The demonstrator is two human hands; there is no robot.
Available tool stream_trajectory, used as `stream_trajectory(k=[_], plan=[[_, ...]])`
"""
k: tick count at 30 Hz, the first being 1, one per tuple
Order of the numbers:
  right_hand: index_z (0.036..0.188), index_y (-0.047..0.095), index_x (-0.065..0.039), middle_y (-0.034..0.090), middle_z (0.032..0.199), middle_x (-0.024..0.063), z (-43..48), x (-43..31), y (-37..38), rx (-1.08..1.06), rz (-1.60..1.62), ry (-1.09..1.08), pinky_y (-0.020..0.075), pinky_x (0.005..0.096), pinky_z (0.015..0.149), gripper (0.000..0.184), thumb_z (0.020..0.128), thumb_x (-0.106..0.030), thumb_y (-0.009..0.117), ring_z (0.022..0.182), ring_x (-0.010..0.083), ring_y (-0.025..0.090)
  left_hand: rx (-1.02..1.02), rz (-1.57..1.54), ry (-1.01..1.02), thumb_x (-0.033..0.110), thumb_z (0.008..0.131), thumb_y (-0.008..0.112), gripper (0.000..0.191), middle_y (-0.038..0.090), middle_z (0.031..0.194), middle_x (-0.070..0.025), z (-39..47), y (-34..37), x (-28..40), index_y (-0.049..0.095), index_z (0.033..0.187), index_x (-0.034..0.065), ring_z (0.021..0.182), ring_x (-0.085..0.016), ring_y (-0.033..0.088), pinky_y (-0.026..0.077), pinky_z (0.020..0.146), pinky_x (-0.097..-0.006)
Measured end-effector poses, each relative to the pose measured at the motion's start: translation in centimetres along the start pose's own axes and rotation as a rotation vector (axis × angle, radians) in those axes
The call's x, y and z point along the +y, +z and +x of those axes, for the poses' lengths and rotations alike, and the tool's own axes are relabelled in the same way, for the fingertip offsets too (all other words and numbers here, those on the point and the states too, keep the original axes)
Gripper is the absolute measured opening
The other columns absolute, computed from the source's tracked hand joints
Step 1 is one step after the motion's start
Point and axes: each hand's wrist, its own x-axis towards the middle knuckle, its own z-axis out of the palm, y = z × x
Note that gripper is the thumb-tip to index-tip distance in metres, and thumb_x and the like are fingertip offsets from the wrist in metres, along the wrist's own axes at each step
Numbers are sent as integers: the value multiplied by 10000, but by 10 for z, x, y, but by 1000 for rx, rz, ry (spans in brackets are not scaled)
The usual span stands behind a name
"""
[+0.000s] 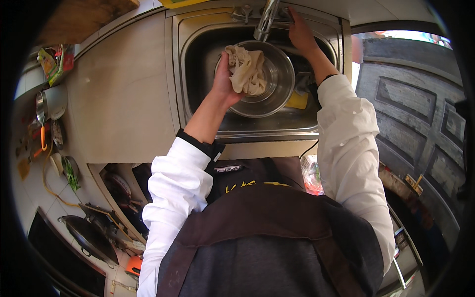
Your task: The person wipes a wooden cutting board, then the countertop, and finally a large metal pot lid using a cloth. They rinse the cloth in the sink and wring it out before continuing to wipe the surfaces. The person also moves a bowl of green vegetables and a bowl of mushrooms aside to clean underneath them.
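My left hand holds a crumpled beige cloth over a round metal bowl, its thumb up along the cloth's left side. The bowl sits in a stainless steel sink, below the spout of a chrome faucet. Whether water runs from the spout cannot be told. At the back right of the sink, my right hand reaches to a faucet handle, which the fingers largely hide; their grip on it is unclear. Another faucet handle stands left of the spout.
A yellow sponge or cloth and a grey cloth lie in the sink right of the bowl. The countertop extends to the left, with a metal pot beyond it. A grey panelled door stands at the right.
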Motion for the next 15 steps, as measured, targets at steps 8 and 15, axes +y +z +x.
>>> stream_trajectory(k=[8,15], plan=[[1303,354,-110,445,1239,184,1,2,-5,-60,-30,61,352,396,937,497,819,-46,446,1132,350,425,-3,-39,41,504,885,326,496,510,1163,-70,18,6,-4,469,1184,134,1067,-249,479,365,927,-424],[1254,409,-43,504,1131,251,2,-1,3,105,-23,-47,389,400,903,455,805,17,370,1051,397,474,54,-56,59,475,883,383,415,576,990,-29,23,9,-5,543,1041,126,918,-204,534,428,818,-393]])
